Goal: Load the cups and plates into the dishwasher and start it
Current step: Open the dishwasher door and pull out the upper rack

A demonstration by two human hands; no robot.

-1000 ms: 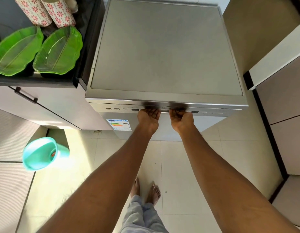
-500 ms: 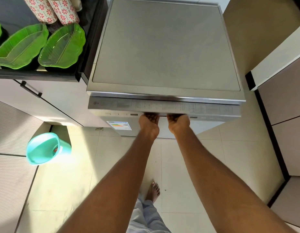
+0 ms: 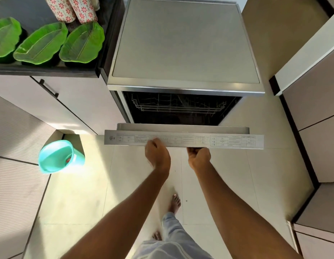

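Note:
The steel dishwasher [image 3: 183,45] stands ahead with its door [image 3: 227,141] swung partly down, and a wire rack [image 3: 177,107] shows in the dark opening. My right hand [image 3: 198,157] grips the door's top edge from below. My left hand [image 3: 156,154] is blurred just under the same edge, its thumb at the door; its hold is unclear. On the dark counter to the left lie three green leaf-shaped plates [image 3: 82,45] [image 3: 40,43] [image 3: 4,37]. Behind them stand two floral cups [image 3: 83,9] [image 3: 60,9].
A teal plastic mug [image 3: 58,156] lies on its side on the tiled floor at the left. White cabinets [image 3: 55,101] run under the counter, and more cabinets [image 3: 315,101] flank the right. My bare feet [image 3: 174,202] are on the floor behind the door.
The door has swung from shut to partly down, exposing the rack. Both hands came down and toward me with its edge. I have stepped back, and a third green plate came into view.

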